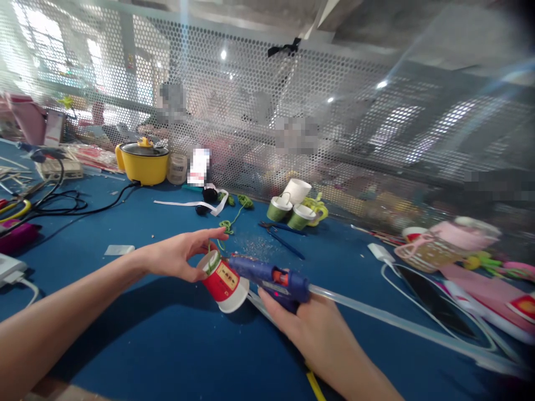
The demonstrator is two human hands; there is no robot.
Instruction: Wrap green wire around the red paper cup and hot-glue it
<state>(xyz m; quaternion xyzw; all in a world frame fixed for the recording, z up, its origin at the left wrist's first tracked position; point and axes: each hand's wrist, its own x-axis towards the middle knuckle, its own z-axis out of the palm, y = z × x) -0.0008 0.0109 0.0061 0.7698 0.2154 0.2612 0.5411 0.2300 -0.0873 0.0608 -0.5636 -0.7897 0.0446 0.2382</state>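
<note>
Blue table (146,345) | our left hand (178,256) pinches cup (221,284); right hand (320,328) grips glue gun (259,273) | yarn (214,260) at base, side uncovered

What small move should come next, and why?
Probably dab glue beside the green yarn on the cup: the left hand holds the cup, the right hand holds the glue gun close by, and red wall remains uncovered.

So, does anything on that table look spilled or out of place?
Slightly: pale specks lie scattered on the blue table beside the pliers, like spilled crumbs; what they are, I can't tell. The red cup is tilted too, but the left hand holds it that way.
</note>
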